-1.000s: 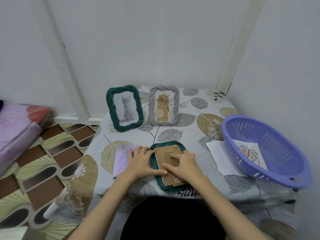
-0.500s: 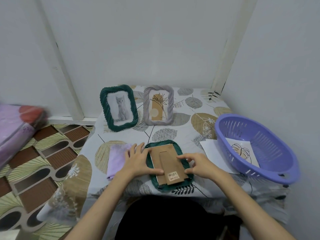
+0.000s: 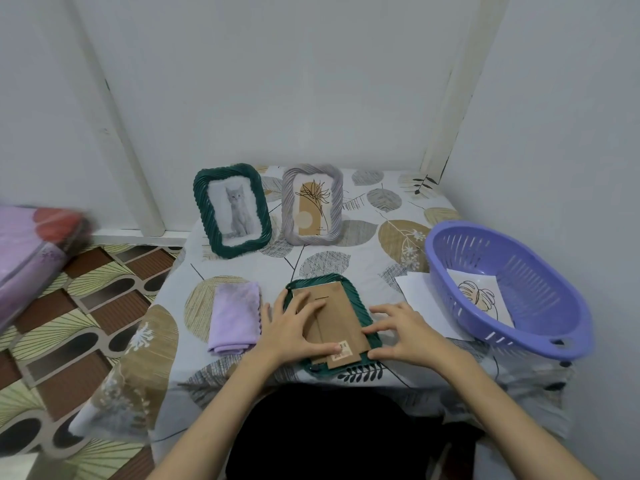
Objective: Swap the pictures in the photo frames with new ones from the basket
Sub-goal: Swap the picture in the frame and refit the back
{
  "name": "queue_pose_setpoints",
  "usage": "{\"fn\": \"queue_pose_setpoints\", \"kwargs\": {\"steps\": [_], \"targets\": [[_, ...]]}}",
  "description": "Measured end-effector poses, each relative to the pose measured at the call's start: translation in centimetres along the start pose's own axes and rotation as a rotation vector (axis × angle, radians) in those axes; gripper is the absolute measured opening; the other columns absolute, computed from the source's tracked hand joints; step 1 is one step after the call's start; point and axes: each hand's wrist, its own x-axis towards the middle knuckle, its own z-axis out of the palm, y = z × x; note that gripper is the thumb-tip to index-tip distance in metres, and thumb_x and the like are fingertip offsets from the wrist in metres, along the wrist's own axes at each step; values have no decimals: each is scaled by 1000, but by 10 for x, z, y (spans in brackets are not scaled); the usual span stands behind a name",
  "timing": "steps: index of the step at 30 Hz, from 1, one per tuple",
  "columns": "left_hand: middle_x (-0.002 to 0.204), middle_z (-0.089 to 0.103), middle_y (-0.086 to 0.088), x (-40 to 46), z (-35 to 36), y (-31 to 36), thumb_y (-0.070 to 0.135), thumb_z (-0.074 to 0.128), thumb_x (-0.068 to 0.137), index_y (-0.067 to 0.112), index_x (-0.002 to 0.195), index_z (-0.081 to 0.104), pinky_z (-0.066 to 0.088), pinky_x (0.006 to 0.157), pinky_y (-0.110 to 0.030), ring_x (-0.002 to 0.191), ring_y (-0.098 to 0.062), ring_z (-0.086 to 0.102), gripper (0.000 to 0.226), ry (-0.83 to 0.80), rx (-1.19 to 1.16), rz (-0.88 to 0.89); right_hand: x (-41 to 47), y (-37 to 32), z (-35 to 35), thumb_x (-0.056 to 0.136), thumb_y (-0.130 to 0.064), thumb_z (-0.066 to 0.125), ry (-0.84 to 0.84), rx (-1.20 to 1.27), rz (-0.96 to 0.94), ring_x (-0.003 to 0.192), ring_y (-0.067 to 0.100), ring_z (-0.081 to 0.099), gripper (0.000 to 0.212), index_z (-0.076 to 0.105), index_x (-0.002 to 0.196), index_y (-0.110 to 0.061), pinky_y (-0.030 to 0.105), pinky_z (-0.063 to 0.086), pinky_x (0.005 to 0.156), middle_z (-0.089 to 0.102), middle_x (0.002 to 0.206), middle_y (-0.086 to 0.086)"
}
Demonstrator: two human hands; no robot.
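A green photo frame [image 3: 349, 289] lies face down near the table's front edge, its brown cardboard back [image 3: 337, 317] up. My left hand [image 3: 294, 329] lies flat on the left half of the back, thumb near the barcode sticker. My right hand [image 3: 403, 332] touches the frame's right edge with spread fingertips. Two frames stand at the back: a green one with a cat picture [image 3: 232, 210] and a grey one with a plant print [image 3: 312, 205]. The purple basket [image 3: 554, 327] at the right holds a leaf drawing [image 3: 481, 296].
A folded lilac cloth [image 3: 235, 315] lies left of the flat frame. A white sheet [image 3: 415, 292] lies partly under the basket. The table has a leaf-patterned cloth [image 3: 381, 209] and stands in a wall corner. Bedding [image 3: 31, 244] sits on the floor at the left.
My right hand has slid off the cardboard back to the frame's right edge. My left hand has moved onto the back. The view has shifted slightly.
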Motion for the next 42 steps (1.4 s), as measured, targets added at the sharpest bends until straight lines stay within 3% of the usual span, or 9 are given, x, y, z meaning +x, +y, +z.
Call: {"fn": "queue_pose_setpoints", "kwargs": {"steps": [8, 14, 18, 23, 29, 32, 37, 40, 42], "targets": [[154, 8, 22, 0, 5, -4, 82, 56, 58, 56, 134, 23, -5, 114, -57, 144, -22, -13, 87, 14, -36, -3, -10, 6, 15, 77, -51, 66, 130, 83, -13, 120, 11, 35, 38, 62, 114, -42, 35, 28, 99, 44, 139, -17], [154, 7, 22, 1, 8, -5, 83, 55, 57, 58, 133, 21, -5, 114, -56, 144, -21, -13, 87, 16, -38, 0, -12, 7, 33, 72, -43, 73, 300, 188, 21, 112, 6, 40, 27, 69, 99, -41, 28, 21, 85, 49, 126, -26], [154, 6, 23, 2, 7, -5, 84, 55, 57, 58, 133, 21, -5, 114, -56, 144, -21, -13, 87, 11, -34, -3, -11, 3, 44, 70, -35, 77, 406, 269, 61, 110, 7, 43, 19, 73, 89, -36, 31, 23, 92, 50, 117, -30], [154, 6, 23, 2, 8, -6, 83, 56, 57, 58, 133, 21, -6, 114, -55, 144, -21, -13, 87, 10, -38, -3, -12, 1, 44, 72, -35, 76, 390, 335, 112, 113, 3, 39, 16, 73, 87, -38, 29, 19, 96, 50, 116, -31], [153, 6, 23, 1, 9, -5, 82, 56, 58, 57, 133, 21, -6, 114, -54, 144, -21, -13, 86, 19, -39, 0, -11, -8, 41, 74, -32, 75, 436, 360, 158, 114, 7, 45, 7, 75, 80, -35, 39, 27, 102, 56, 112, -25], [154, 7, 22, 3, 8, -6, 79, 60, 59, 54, 134, 24, -3, 116, -49, 144, -21, -14, 87, 16, -70, 24, -11, -10, 38, 79, -29, 71, 411, 401, 183, 117, 10, 45, 8, 74, 85, -33, 41, 28, 106, 60, 115, -19], [154, 13, 17, 18, -9, -6, 58, 77, 60, 43, 134, 35, 0, 119, -43, 144, -20, -14, 87, -117, -195, 78, -22, -20, 45, 86, -21, 61, 410, 378, 218, 122, 10, 44, 30, 63, 112, -36, 34, 24, 108, 58, 125, -12], [154, 12, 17, 25, -21, -8, 49, 82, 60, 41, 133, 38, -1, 118, -44, 144, -20, -13, 85, -208, -204, 99, -27, -27, 47, 88, -34, 56, 376, 318, 202, 123, 7, 39, 37, 50, 123, -46, 30, 22, 98, 53, 126, -18], [155, 11, 16, 26, -23, -10, 50, 81, 60, 41, 135, 37, -1, 118, -46, 144, -21, -13, 87, -225, -179, 100, -25, -31, 46, 87, -50, 51, 326, 188, 199, 127, 10, 31, 41, 41, 127, -54, 33, 20, 100, 45, 134, -13]]}}
